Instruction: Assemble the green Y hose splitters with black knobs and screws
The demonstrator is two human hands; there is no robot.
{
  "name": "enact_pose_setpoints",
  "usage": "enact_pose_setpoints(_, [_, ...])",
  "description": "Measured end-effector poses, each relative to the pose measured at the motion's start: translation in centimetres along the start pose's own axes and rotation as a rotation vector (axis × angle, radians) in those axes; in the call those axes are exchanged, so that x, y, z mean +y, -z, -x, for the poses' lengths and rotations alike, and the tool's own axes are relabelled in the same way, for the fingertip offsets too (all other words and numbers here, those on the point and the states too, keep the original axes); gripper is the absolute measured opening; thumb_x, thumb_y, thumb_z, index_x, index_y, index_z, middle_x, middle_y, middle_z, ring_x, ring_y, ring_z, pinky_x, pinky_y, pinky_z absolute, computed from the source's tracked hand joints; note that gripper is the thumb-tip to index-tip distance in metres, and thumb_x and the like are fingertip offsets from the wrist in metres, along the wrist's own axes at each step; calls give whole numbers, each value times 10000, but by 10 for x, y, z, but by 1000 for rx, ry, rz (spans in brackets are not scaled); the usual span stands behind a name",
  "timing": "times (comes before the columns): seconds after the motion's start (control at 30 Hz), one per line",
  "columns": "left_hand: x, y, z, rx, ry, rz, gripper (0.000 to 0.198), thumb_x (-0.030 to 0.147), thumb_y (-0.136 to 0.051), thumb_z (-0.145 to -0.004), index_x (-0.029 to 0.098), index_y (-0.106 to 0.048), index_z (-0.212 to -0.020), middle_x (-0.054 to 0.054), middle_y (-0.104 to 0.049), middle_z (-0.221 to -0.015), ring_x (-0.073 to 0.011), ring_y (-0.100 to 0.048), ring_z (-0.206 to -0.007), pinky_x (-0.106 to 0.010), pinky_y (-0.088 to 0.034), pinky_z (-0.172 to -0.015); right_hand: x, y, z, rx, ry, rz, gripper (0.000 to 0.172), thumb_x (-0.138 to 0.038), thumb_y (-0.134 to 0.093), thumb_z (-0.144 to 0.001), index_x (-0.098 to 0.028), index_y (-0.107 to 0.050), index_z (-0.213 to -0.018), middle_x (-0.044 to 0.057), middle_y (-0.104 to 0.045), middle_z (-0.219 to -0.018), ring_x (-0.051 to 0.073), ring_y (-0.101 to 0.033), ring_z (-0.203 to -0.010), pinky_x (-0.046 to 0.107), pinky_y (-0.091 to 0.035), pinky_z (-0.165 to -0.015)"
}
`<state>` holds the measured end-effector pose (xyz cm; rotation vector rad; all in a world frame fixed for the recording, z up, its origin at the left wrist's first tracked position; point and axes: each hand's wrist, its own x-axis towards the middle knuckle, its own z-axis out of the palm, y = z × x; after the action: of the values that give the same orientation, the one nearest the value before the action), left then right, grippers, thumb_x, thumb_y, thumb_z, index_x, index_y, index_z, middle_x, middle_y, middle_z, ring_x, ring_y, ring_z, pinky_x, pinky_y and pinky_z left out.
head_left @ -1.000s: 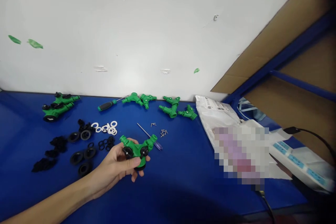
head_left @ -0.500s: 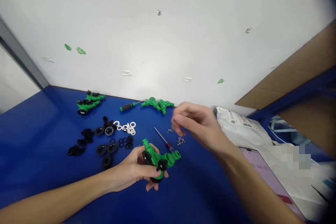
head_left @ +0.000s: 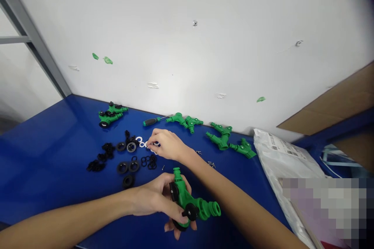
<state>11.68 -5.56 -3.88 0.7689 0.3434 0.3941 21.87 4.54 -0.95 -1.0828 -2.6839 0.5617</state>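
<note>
My left hand (head_left: 163,198) is wrapped round a green Y-shaped hose splitter (head_left: 183,194) with two black valve knobs, held above the table near its front. One ribbed outlet points up, the other to the right. My right hand (head_left: 166,144) reaches across to the white ring washers (head_left: 142,144). Its thumb and forefinger pinch at a washer at the edge of that group; the hand covers part of the pile. Just left of the washers lie black collar rings (head_left: 131,147), and below them small black O-rings (head_left: 151,161).
Black knobs (head_left: 108,149) lie in clusters at left. Fitted splitters (head_left: 111,115) stand behind them. A screwdriver (head_left: 151,121) and bare green splitters (head_left: 220,138) lie along the wall. Small screws (head_left: 210,164) sit right of my forearm, a white plastic parcel (head_left: 277,155) farther right.
My right hand has moved left from above the screws to the white washers. The left hand still holds the splitter, now lower in view. The view has shifted, showing more green splitters at right.
</note>
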Motion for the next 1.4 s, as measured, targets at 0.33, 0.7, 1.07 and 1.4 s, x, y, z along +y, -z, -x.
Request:
enact_pose_setpoints(0.33, [-1, 1, -1, 61, 10, -30, 527, 320, -928, -567, 189, -514, -866, -71, -767, -768, -136, -665, -471, -194, -469, -407, 1, -3, 0, 31, 33, -152, 46, -131, -718, -817, -169, -737, -798, 50, -651, -925, 162, -574, -777, 267, -366, -639])
enact_pose_setpoints(0.7, [3, -5, 5, 184, -80, -240, 505, 374, -811, -753, 207, -434, -1045, -16, -715, -705, -122, -639, -553, -211, -444, -498, 29, 13, 87, 400, -133, -737, 214, -377, -701, -838, -178, -622, -824, 8, -662, -696, 131, -625, -606, 266, -524, -571])
enact_pose_setpoints(1.07, [8, -8, 9, 124, 46, -378, 423, 148, -758, -718, 196, -506, -1054, 62, -609, -655, -80, -549, -527, -220, -447, -538, 10, -1, 120, 406, -123, -1053, 122, -310, -794, -790, -203, -791, -849, 41, -752, -806, 153, -696, -714, 282, -576, -673])
enact_pose_setpoints(1.4, [10, -8, 8, 102, 92, -363, 428, 128, -752, -692, 186, -519, -1047, 60, -613, -636, -90, -556, -512, -218, -454, -516, 8, 9, 126, 158, -4, -1253, 153, -182, -732, -854, -268, -795, -964, 8, -674, -968, 84, -677, -579, 243, -571, -603])
